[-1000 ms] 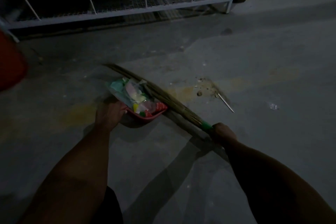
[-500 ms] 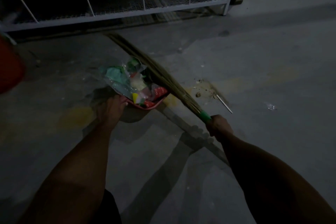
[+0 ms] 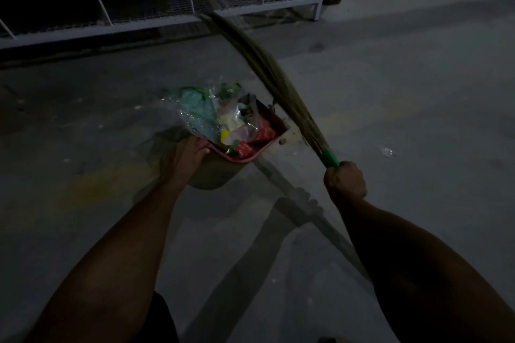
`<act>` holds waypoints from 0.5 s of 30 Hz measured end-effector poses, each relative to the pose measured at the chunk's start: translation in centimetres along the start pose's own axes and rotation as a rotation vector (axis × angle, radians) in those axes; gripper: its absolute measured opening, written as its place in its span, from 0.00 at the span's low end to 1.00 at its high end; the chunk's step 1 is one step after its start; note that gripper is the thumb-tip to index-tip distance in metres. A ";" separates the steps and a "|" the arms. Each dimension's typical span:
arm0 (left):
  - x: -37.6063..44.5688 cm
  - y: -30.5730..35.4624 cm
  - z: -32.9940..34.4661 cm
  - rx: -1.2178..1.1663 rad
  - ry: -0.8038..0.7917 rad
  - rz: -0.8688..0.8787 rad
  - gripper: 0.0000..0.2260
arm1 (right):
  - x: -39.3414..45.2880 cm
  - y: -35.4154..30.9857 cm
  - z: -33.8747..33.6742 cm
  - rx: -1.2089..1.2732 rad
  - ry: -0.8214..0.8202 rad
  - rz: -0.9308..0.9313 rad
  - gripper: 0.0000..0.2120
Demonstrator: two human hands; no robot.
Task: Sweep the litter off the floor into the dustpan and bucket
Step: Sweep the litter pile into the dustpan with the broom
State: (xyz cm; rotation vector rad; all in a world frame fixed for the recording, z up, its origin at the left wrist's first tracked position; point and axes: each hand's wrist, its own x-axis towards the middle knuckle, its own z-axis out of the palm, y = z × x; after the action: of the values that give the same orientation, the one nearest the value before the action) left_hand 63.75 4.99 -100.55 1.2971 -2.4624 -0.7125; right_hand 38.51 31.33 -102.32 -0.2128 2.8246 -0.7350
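A red dustpan (image 3: 274,119) is heaped with litter (image 3: 223,117): clear plastic bags, green, yellow and red wrappers. My left hand (image 3: 185,157) grips its near rim and holds it above the concrete floor. In my right hand (image 3: 345,179) is the green handle of a stick broom (image 3: 267,64). The broom's bristles slant up and away to the left, passing just right of the dustpan. A small clear scrap of litter (image 3: 388,151) lies on the floor right of the broom. No bucket shows in this view.
A white metal rack (image 3: 178,19) with mesh shelves runs along the far side of the floor. Small crumbs (image 3: 282,141) lie by the dustpan's right corner. The arms and broom cast shadows on the floor in front of me.
The broom has swung from lying low beside the dustpan to pointing up and away. The dustpan has lifted off the floor. The red object at the left edge is gone from view.
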 end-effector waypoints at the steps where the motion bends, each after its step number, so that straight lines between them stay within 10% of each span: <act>1: -0.5 0.9 0.0 0.017 -0.010 0.040 0.19 | 0.1 0.3 -0.3 0.025 0.020 0.020 0.11; 15: -2.4 -0.9 0.8 0.353 -0.221 0.236 0.15 | 0.5 8.2 -2.3 0.223 -0.149 0.229 0.12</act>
State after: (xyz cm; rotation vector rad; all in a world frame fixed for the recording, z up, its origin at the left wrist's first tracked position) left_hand 65.40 6.72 -101.73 1.0511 -2.9611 -0.3921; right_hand 36.75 39.33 -104.51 0.0873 2.5465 -0.9290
